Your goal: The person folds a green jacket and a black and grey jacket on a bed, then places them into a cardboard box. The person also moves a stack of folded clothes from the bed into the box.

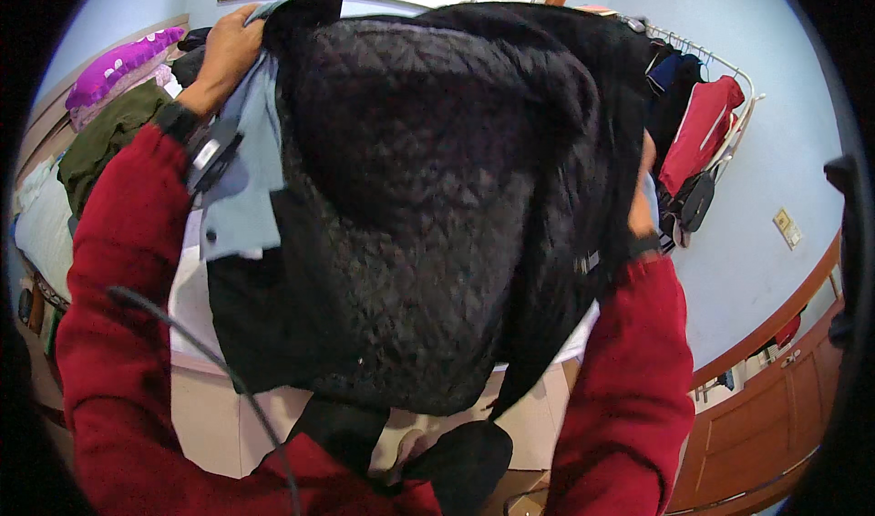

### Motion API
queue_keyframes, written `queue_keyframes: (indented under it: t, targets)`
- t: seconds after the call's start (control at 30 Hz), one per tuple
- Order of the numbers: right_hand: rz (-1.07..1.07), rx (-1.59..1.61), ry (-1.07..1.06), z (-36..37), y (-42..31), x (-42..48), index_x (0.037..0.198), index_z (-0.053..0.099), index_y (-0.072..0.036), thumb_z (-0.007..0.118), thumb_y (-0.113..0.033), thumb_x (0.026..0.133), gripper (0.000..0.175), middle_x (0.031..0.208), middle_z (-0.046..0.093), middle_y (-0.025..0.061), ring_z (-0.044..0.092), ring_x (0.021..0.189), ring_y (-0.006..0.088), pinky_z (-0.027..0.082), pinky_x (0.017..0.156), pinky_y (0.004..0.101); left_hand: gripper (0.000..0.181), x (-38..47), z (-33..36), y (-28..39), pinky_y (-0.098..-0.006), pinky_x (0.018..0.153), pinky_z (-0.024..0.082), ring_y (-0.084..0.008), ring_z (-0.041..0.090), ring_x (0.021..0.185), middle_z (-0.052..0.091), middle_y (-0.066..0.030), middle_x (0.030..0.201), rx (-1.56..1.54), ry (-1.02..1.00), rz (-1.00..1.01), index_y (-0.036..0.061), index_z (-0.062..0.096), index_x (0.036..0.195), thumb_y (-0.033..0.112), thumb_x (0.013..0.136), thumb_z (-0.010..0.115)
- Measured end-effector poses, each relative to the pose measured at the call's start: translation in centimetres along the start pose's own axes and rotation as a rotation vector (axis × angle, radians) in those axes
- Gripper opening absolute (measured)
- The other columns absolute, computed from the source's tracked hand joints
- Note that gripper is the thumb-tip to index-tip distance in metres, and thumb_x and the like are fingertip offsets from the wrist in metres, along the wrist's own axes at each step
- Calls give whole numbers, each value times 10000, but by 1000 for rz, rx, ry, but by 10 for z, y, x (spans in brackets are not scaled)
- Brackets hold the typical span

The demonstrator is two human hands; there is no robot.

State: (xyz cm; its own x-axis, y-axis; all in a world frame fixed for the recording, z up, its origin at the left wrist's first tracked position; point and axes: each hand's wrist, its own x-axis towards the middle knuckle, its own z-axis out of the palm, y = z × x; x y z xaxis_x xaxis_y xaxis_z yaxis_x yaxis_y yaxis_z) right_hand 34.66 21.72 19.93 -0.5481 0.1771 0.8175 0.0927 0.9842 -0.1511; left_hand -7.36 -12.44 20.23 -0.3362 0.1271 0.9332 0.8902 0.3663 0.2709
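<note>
A black garment with a quilted lining (pixel 424 174) hangs spread out before me, held up at both sides. At its upper left, my left hand (pixel 232 47) is closed on the edge of the garment and on light blue-grey cloth (pixel 243 201). That cloth hangs down along the garment's left side and has a dark button. My right hand (pixel 642 188) is at the garment's right side, with its fingers mostly hidden behind the black fabric, so its grip does not show. A dark strap is around each wrist.
A purple pillow (pixel 123 65) and a dark green garment (pixel 109 140) lie on the bed at left. Clothes, including a red garment (pixel 701 126), hang on a white rack (pixel 745 82) at right. A wooden door (pixel 765 420) is at lower right. A dark cable (pixel 225 372) crosses my left front.
</note>
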Motion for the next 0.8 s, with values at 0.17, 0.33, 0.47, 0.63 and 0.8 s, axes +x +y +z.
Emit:
queue_keyframes:
  t: [0.17,0.33,0.47,0.63,0.8]
  targets:
    - [-33,-619,71,82,73,26,1413,433,-89,662,-184,830,633,1285,513,243,537,1133,412,464,919,481,716,-28,73,-11,-423,1001,439,-425,552,1179,574,-301,1246,161,-204,-212,-44,395,1406,353,868,651]
    - [145,-332,-7,78,86,-105,1336,513,-13,679,-166,822,561,1313,513,276,498,1209,427,402,1027,444,534,-128,41,10,-387,1099,347,-355,443,1329,496,-227,1396,-68,-607,-10,4,526,1326,180,849,688]
    - [389,-124,56,50,61,-225,1327,511,34,641,-109,858,508,1290,541,251,525,1186,387,401,1027,411,434,-216,-38,56,-426,1111,327,-361,413,1352,503,-198,1394,-149,-784,18,37,588,1243,117,829,691]
    - [717,104,248,46,21,-343,1330,503,41,592,-22,891,451,1243,581,187,585,1114,267,484,892,356,328,-292,-123,93,-411,1028,401,-370,512,1227,593,-190,1232,-74,-578,39,-5,619,1137,24,815,670]
    - [879,146,53,57,-20,-387,1443,404,-27,687,-58,855,652,1239,563,174,593,1060,222,521,828,311,67,-383,-173,105,-314,672,464,-225,582,732,623,-110,819,-293,-693,-475,-17,611,912,41,887,588]
